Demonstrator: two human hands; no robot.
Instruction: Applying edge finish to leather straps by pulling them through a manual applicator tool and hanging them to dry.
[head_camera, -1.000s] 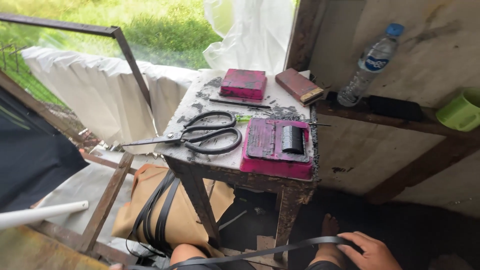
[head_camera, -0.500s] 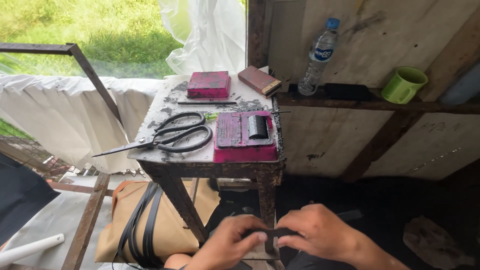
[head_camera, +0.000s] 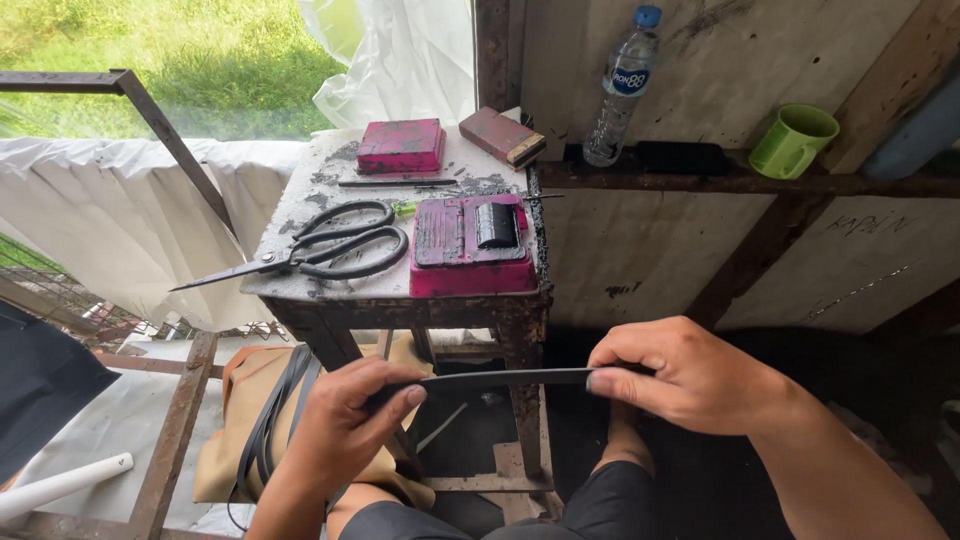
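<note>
Fingers (head_camera: 395, 392) of both hands pinched on a black strip (head_camera: 500, 378), before a stained stool (head_camera: 300, 285) (scissors (head_camera: 320, 245), pink block (head_camera: 470, 275) on top).

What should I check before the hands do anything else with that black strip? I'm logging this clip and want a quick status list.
1. Left hand pinching the black strip at one end: ok.
2. Right hand pinching the other end: ok.
3. Strip stretched flat between both hands, no sag: ok.
4. Scissors lying on the small table, blades pointing off the left edge, apart from both hands: ok.
5. Pink block with the black roller sitting at the table's front edge: ok.
6. Strip's surface condition: cannot tell.
</note>
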